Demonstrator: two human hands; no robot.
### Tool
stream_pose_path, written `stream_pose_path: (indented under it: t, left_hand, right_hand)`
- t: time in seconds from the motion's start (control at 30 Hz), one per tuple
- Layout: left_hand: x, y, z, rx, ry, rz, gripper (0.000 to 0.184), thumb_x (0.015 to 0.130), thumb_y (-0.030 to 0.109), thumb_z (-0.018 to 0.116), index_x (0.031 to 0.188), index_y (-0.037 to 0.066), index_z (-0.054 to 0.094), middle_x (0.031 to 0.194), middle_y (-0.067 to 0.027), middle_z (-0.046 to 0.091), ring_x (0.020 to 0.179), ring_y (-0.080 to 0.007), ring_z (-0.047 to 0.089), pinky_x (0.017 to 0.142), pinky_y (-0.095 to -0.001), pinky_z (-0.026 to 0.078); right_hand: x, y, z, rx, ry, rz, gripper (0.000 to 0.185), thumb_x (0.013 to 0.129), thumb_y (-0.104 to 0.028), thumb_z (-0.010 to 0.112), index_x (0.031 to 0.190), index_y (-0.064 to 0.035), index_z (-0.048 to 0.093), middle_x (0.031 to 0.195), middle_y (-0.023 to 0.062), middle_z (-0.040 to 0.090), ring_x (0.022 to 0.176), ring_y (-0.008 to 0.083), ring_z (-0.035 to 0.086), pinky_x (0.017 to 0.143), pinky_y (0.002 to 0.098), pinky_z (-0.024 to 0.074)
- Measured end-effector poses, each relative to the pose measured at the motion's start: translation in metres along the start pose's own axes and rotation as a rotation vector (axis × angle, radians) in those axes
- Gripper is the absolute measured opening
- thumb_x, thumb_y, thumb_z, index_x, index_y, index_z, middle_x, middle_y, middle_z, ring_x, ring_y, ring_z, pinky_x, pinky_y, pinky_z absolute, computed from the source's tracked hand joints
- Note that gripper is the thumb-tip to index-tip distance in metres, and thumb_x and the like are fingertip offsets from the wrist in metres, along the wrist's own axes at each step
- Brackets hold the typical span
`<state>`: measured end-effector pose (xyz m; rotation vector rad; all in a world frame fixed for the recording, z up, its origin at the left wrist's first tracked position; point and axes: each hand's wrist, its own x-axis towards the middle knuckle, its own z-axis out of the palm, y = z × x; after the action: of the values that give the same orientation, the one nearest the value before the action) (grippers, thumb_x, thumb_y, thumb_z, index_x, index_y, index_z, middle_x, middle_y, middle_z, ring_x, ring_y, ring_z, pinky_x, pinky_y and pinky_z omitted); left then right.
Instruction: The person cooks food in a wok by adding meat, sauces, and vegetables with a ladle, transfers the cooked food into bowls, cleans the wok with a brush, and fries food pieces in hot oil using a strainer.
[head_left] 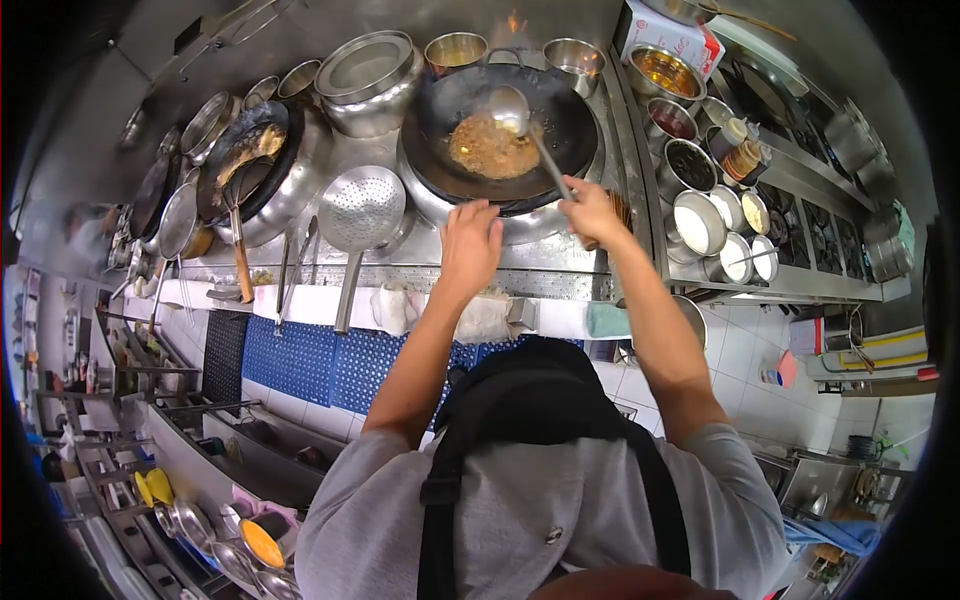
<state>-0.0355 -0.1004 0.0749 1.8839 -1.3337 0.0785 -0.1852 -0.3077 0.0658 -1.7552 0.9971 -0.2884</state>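
Note:
A dark wok (430, 140) sits on the round burner, with brown sauce or food (490, 150) pooled in its middle. My right hand (592, 216) is wrapped round the handle of a metal ladle (509, 110), whose bowl rests over the food. At the wok's near edge is my left hand (471, 246), its fingers stretched out and fairly close to each other; whether it touches the rim is hard to tell. A perforated strainer (363, 208) lies on the steel counter, left of my left hand.
Another wok (240, 165) with a wooden-handled skimmer (240, 245) stands to the left. A lidded pot (370, 85) is behind the strainer. Seasoning containers (699, 222) and bottles line the right side. Flame shows behind the wok. Cloths lie along the front edge.

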Motion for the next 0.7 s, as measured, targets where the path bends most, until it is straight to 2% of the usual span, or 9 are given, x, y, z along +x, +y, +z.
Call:
stream_pose_path:
  t: [0.03,0.1,0.17,0.2,0.27,0.33,0.53,0.67,0.7]
  left_hand:
    - [0.014,-0.001,0.010,0.106,0.031,-0.010,0.022,0.096,0.019,0.061,0.106,0.002,0.072,0.115,-0.0153,0.069,0.109,-0.0375,0.059,0.091,-0.0495,0.047]
    - [0.036,-0.021,0.039,0.245,-0.218,-0.146,0.028,0.099,0.026,0.057,0.101,0.004,0.074,0.109,-0.0133,0.071,0.104,-0.0389,0.060,0.090,-0.0518,0.047]
    - [0.040,-0.042,0.064,0.155,-0.268,-0.096,0.032,0.101,0.029,0.054,0.093,0.004,0.073,0.098,-0.0163,0.070,0.098,-0.0415,0.060,0.086,-0.0505,0.048]
    - [0.031,-0.037,0.066,0.179,-0.116,-0.024,0.031,0.100,0.028,0.056,0.089,0.004,0.072,0.089,-0.0180,0.068,0.092,-0.0426,0.059,0.082,-0.0503,0.048]
    - [0.019,-0.010,0.050,0.081,-0.023,-0.041,0.025,0.098,0.024,0.061,0.089,0.003,0.071,0.087,-0.0173,0.067,0.086,-0.0405,0.058,0.079,-0.0501,0.046]
    - [0.000,0.029,0.022,0.010,0.011,-0.003,0.022,0.096,0.021,0.064,0.088,0.003,0.071,0.084,-0.0171,0.066,0.083,-0.0395,0.056,0.077,-0.0490,0.045]
    - [0.020,0.024,0.022,0.003,-0.023,-0.033,0.015,0.092,0.016,0.066,0.087,0.003,0.072,0.091,-0.0152,0.068,0.089,-0.0377,0.057,0.078,-0.0472,0.046]
    - [-0.011,0.021,0.035,0.013,-0.016,-0.071,0.016,0.092,0.016,0.067,0.086,0.002,0.072,0.087,-0.0158,0.069,0.084,-0.0380,0.057,0.076,-0.0460,0.046]
    - [-0.033,0.031,0.026,-0.036,-0.021,-0.047,0.017,0.093,0.016,0.067,0.086,0.002,0.073,0.085,-0.0158,0.069,0.082,-0.0379,0.057,0.075,-0.0460,0.046]
  right_hand:
    - [0.001,0.001,-0.001,0.014,-0.042,-0.005,0.065,0.090,-0.011,0.068,0.151,-0.0052,0.046,0.080,0.0084,0.067,0.054,0.0129,0.058,0.047,0.0301,0.0453]
    - [-0.005,0.009,0.004,0.069,-0.126,0.001,0.064,0.091,-0.013,0.068,0.151,-0.0055,0.046,0.080,0.0077,0.067,0.054,0.0126,0.058,0.049,0.0300,0.0465]
    - [-0.025,0.001,-0.028,-0.010,-0.170,0.001,0.060,0.093,-0.013,0.067,0.149,-0.0063,0.049,0.078,0.0060,0.066,0.053,0.0126,0.057,0.050,0.0311,0.0476]
    - [-0.044,-0.016,-0.044,-0.169,-0.170,-0.037,0.056,0.093,-0.011,0.066,0.147,-0.0059,0.051,0.077,0.0071,0.065,0.052,0.0136,0.057,0.050,0.0333,0.0479]
    - [-0.057,-0.036,-0.063,-0.315,-0.218,-0.109,0.054,0.092,-0.009,0.065,0.144,-0.0040,0.053,0.074,0.0090,0.063,0.052,0.0154,0.058,0.051,0.0365,0.0484]
    - [-0.063,-0.056,-0.060,-0.357,-0.118,-0.163,0.054,0.091,-0.008,0.064,0.143,-0.0032,0.054,0.074,0.0100,0.063,0.053,0.0164,0.058,0.052,0.0364,0.0488]
    - [-0.076,-0.061,-0.080,-0.369,-0.393,-0.250,0.060,0.090,-0.003,0.064,0.148,-0.0011,0.048,0.076,0.0067,0.061,0.051,0.0129,0.054,0.048,0.0316,0.0448]
    - [-0.097,-0.071,-0.093,-0.522,-0.256,-0.245,0.058,0.088,-0.003,0.064,0.144,0.0005,0.051,0.089,0.0159,0.070,0.065,0.0221,0.065,0.066,0.0366,0.0531]
    - [-0.095,-0.071,-0.086,-0.605,-0.161,-0.411,0.058,0.085,-0.004,0.066,0.142,0.0013,0.053,0.097,0.0237,0.071,0.077,0.0325,0.068,0.079,0.0405,0.0532]
